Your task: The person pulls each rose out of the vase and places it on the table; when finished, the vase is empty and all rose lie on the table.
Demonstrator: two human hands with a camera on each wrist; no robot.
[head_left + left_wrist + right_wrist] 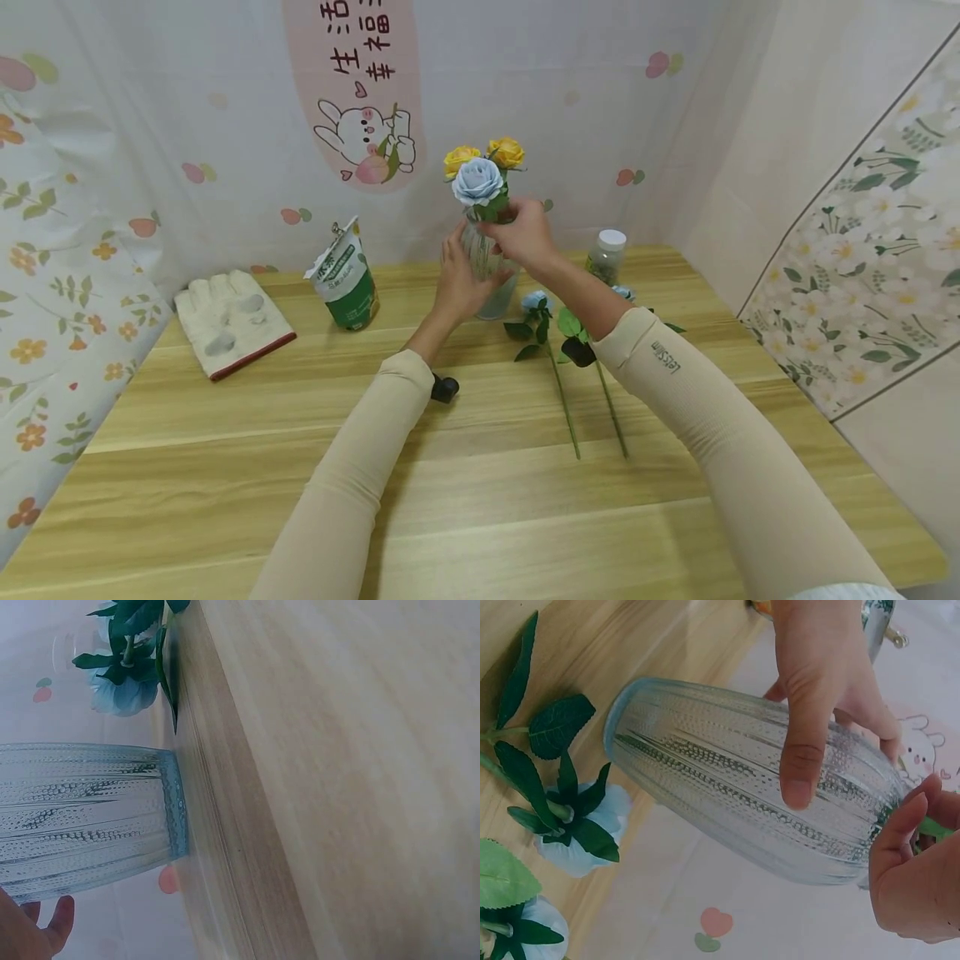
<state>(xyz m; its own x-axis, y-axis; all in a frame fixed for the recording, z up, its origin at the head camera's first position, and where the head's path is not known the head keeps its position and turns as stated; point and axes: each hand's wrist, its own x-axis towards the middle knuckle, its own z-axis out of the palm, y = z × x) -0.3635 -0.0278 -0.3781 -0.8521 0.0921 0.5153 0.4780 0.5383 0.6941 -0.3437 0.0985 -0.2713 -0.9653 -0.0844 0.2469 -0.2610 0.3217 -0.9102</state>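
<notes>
The glass vase (pixel 739 787) stands at the table's (pixel 480 467) far side, the left hand (pixel 461 279) curled round it. At its mouth, towards 12 o'clock, the right hand (pixel 527 233) pinches beneath an upright blue rose (pixel 477 182), two yellow roses (pixel 506 152) just behind. Flat blue roses (pixel 536 302) lie at 4 o'clock, a white-capped jar (pixel 606 257) at 3, a green-and-white bag (pixel 347 283) at 9.

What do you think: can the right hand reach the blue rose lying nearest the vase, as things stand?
Probably yes: the blue rose lies close by, its stem uncovered. However, the right hand seems busy at the top of the vase and may need freeing first.
</notes>
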